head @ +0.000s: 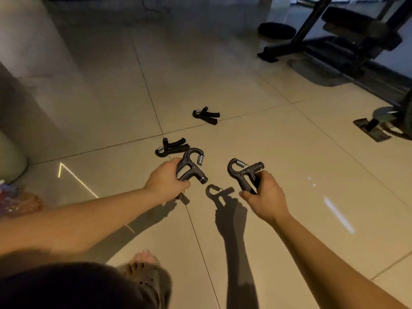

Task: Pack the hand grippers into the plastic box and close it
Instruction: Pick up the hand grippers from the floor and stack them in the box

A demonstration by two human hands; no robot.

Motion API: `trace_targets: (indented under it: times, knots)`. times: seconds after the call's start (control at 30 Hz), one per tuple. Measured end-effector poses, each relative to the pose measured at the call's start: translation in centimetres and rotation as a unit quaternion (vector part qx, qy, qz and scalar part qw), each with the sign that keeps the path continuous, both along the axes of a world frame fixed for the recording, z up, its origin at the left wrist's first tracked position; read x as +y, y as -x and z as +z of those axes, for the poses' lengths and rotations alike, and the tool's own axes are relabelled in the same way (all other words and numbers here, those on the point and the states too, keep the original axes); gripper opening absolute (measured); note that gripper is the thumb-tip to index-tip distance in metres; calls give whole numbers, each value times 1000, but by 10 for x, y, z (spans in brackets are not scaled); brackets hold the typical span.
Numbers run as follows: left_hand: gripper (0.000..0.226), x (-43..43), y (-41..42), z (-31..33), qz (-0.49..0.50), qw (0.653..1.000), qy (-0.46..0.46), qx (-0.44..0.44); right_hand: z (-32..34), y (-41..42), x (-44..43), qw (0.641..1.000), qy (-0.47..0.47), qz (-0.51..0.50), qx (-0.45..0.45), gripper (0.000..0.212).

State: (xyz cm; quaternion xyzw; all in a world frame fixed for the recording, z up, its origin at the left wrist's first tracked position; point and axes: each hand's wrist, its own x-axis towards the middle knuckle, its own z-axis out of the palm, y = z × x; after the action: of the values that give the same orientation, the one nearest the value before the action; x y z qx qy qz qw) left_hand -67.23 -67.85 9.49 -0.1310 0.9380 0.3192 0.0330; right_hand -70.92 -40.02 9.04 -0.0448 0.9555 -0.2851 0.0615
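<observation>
A person looks down at a tiled floor [256,141] with both bare arms stretched forward. The left hand [166,179] is wrapped around the handles of one black hand gripper [191,167], its hooked top and steel spring pointing away from the body. The right hand [265,197] grasps a second hand gripper [245,172] the same way, spring end up and tilted toward the left. Both are lifted clear of the floor, side by side but not touching. Two more lie loose on the tiles. The nearer loose gripper [171,147] sits just beyond the left hand, handles pointing right and spring end to the left. The farther loose gripper [206,115] lies well beyond both hands, roughly between them, its handles also running right. The plastic box is not in sight anywhere, so its direction from the hands cannot be told. With both hands full, the held pair probably has to go into the box before the loose ones are collected; the left hand is closer to the nearer one. A weight bench [347,30] stands far right.
</observation>
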Motion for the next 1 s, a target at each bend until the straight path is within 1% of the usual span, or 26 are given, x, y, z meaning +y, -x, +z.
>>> trace_targets:
  times: [0.13,0.3,0.47,0.6,0.73,0.8,1.0]
  knots:
    - [59,25,-32,66,-31,998,15,45,59,-35,21,998,31,-12,45,55]
    - [44,70,-77,151,-77,992,14,99,126,-88,57,994,55,-13,97,59]
    - [41,122,-141,224,-103,983,16,153,188,-154,107,990,59,-16,125,61]
    - [46,169,-205,271,-130,977,21,167,238,-214,153,988,62,-31,140,64]
    - [41,215,-271,310,-146,972,2,184,283,-283,194,984,68,-28,161,60]
    - [43,236,-303,323,-154,969,-6,191,300,-317,212,982,63,-27,173,57]
    - [44,281,-391,330,-164,966,-48,196,329,-422,254,978,42,-41,202,54]
